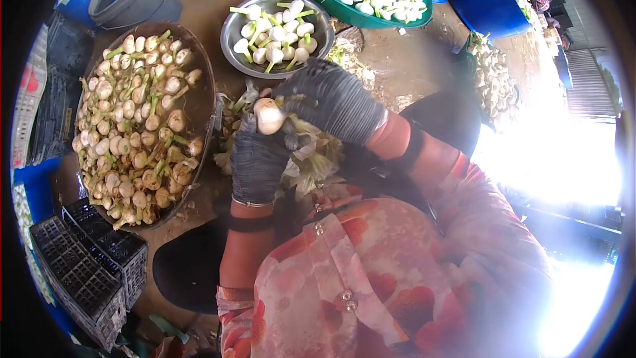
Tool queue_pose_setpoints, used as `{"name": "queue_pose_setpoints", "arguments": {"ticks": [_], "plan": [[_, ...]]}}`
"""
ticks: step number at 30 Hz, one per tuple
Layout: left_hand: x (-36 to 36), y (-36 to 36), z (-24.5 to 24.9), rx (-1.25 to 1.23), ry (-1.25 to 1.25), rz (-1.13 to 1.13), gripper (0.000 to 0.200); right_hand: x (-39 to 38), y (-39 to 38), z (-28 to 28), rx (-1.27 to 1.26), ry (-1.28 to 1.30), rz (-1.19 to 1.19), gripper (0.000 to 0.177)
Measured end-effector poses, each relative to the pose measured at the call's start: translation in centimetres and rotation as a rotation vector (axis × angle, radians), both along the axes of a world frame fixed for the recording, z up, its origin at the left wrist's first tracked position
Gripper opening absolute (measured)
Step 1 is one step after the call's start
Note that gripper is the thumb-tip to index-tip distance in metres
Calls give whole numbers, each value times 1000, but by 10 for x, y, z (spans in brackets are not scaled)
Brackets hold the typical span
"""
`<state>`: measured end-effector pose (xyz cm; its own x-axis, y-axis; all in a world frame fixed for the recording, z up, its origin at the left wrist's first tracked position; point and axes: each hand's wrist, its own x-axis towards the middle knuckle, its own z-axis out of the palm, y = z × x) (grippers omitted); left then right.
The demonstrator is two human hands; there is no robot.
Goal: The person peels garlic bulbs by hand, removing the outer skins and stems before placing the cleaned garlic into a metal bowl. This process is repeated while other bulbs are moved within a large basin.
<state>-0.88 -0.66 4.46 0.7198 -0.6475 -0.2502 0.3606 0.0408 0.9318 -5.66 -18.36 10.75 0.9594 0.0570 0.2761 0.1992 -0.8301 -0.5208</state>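
Note:
My left hand (257, 166), in a dark grey glove, is closed around a garlic bulb (269, 117) with a whitish, partly brown skin. Against the bulb's upper right side, my gloved right hand (334, 101) has its fingers curled at the stem end. Part of the stem is hidden by those fingers. Loose pale garlic husks (317, 152) lie below both hands. Just beyond them, a steel bowl (228, 46) contains clean white bulbs with short green stems. On the left, a wide round basin (211, 103) holds many brownish unpeeled bulbs.
A green basin (371, 21) of white garlic stands at the top, near blue barrels (487, 10). A grey bucket (136, 0) is at upper left. Black crates (83, 272) sit at lower left. More garlic (491, 83) is heaped at right, beside strong glare.

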Motion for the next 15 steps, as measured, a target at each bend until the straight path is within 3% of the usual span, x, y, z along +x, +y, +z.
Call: {"name": "queue_pose_setpoints", "arguments": {"ticks": [2, 5, 7, 8, 11, 13, 15], "plan": [[5, 4, -7, -595, 597, -63, 57, -1, 5, 1, -13, 39, -7, 24], [-12, -3, 1, -472, 536, 103, 57, 3, 17, -10, -42, -50, -106, 19], [-10, 2, -21, -406, 423, -8, 59, 2, 19, -13, -84, 22, -195, 19], [-9, 5, -21, -346, 319, -40, 61, 2, 16, -14, 39, 57, -173, 21], [-6, 12, -11, -110, -90, -81, 65, 2, 5, -39, 13, 185, -111, 15], [-1, 11, -6, 13, -234, -153, 69, 1, -1, -49, 19, 287, -122, 17], [0, 8, -6, 100, -342, -174, 71, -4, 11, -20, 45, 348, -263, 21]]}}
